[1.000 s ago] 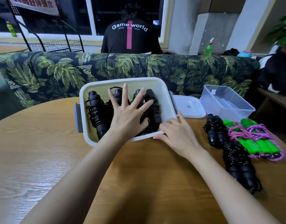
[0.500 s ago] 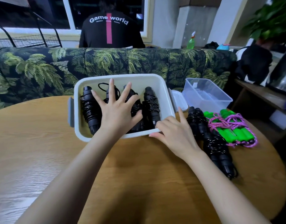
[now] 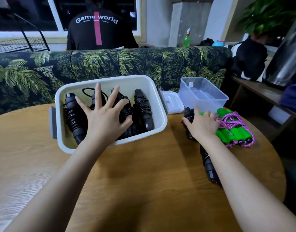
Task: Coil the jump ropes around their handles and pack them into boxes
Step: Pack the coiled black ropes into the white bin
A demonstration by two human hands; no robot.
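Your left hand [image 3: 103, 118] lies with fingers spread and released on the coiled black ropes [image 3: 142, 111] inside the white box [image 3: 108, 81], near the far edge of the bench [image 3: 144, 173]. Your right hand [image 3: 201, 124] is grasping a black rope bundle [image 3: 188, 113] just beside the green rope [image 3: 231, 133], close to the right edge.

hidden: spread left hand [image 3: 103, 114] covers much of the middle coiled black jump ropes [image 3: 126, 113] in the white plastic box [image 3: 160, 104] | right hand [image 3: 202, 124] covers most of a black coiled rope bundle [image 3: 188, 113], grip not discernible | right forearm hides part of a second black bundle [image 3: 209, 168] | flat white lid [image 3: 172, 102] partly behind the box | cut off: both arms at the bottom edge | too small: print under "Game world" on the black shirt [image 3: 87, 36]
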